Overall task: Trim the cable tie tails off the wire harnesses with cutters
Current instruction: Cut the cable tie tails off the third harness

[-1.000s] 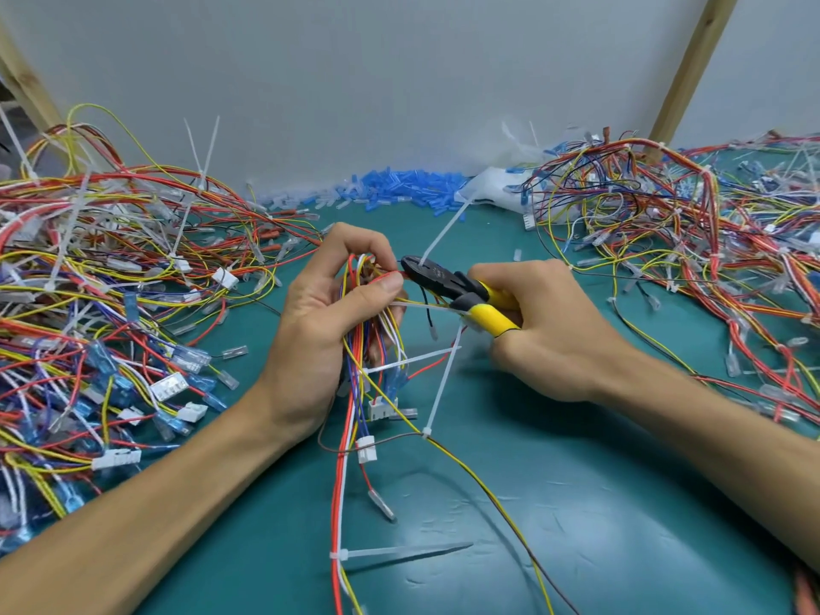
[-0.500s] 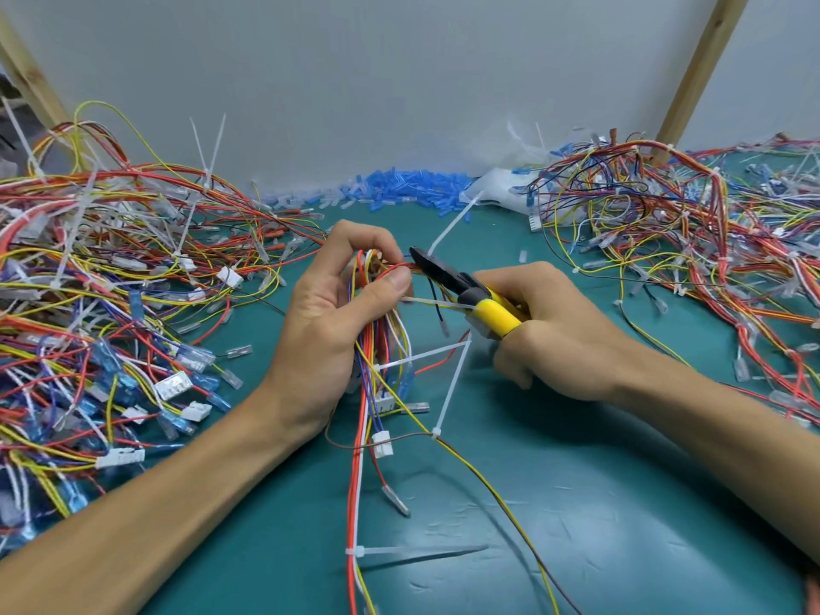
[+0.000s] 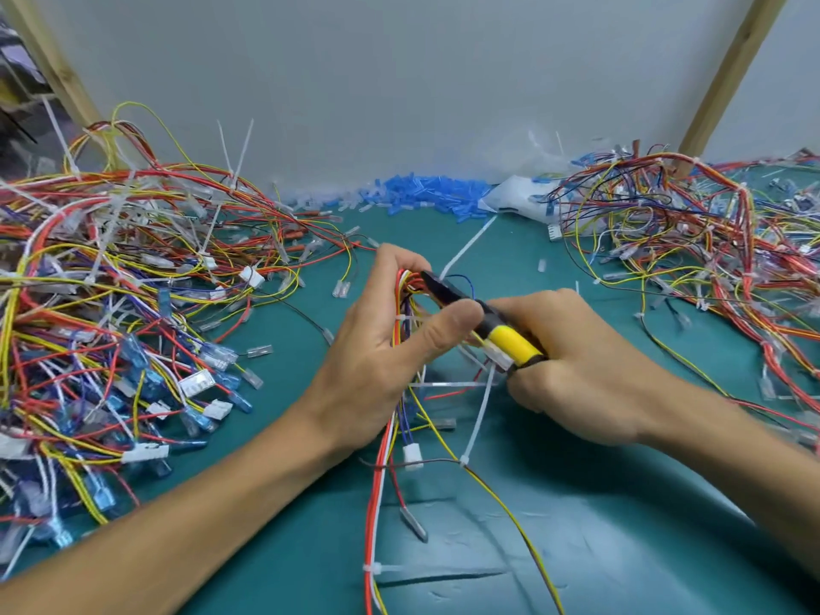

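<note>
My left hand (image 3: 390,348) grips a wire harness (image 3: 386,441) of red, yellow, white and blue wires above the green mat. My right hand (image 3: 572,370) holds yellow-handled cutters (image 3: 479,321), whose black jaws sit at the top of the bundle by my left fingertips. A long white cable tie tail (image 3: 466,253) sticks up and back from the jaws. More white tie tails (image 3: 477,419) hang off the harness lower down, one (image 3: 426,569) near the front. My left thumb hides part of the cutters.
A large tangle of harnesses (image 3: 124,312) with white tie tails fills the left of the mat (image 3: 621,548). Another tangle (image 3: 692,241) lies at the right. Blue connector sleeves (image 3: 426,193) and a plastic bag (image 3: 519,199) sit along the back wall.
My left hand has closed further round the bundle, its thumb now over the cutters. The cutter jaws have moved closer into the top of the harness at the tie tail.
</note>
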Demonstrator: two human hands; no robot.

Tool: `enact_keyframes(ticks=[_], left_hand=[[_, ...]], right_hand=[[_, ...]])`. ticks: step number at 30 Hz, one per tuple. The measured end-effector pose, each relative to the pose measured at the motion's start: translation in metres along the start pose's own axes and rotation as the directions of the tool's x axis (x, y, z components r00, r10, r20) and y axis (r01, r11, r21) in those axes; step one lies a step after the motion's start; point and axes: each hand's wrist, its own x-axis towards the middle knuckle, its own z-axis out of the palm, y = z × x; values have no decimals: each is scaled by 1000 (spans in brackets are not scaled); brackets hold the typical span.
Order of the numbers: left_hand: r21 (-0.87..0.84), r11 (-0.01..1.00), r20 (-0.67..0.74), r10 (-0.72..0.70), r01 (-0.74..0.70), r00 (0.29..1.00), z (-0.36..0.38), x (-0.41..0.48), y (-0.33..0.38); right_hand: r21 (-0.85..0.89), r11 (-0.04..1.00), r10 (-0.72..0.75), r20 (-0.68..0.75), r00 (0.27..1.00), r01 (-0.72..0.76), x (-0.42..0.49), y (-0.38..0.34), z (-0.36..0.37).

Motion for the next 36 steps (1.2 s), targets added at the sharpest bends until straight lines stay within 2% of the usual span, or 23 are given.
enact_keyframes(ticks=[4,9,15,19,23,29,33,36], left_hand=[[129,991,-39,31,-26,999,2,0,3],[199,978,-86,87,-69,992,3,0,4],[179,979,-141,120,-94,983,1,0,-1],[132,985,-188,136,-113,973,0,2,-2],[46,997,-149,70,-64,986,0,3,-1],[264,964,-119,71,-37,990,-4,5,-4],[352,936,-101,59,-20,993,-1,6,-2],[365,931,-26,23,-12,999,-2,5,-2]], right_hand=[[-25,999,-28,14,999,29,2,3,-2],[95,995,21,167,986,-37,3,4,-13],[281,951,38,303,952,-127,2,-2,-16],[331,926,68,328,942,-181,1,-2,-18],[339,923,93,270,958,-185,3,2,-17],[349,923,120,133,984,-160,6,7,-11],[208,976,84,-46,995,-72,6,9,-9],[71,997,26,-166,986,-14,4,9,-5]])
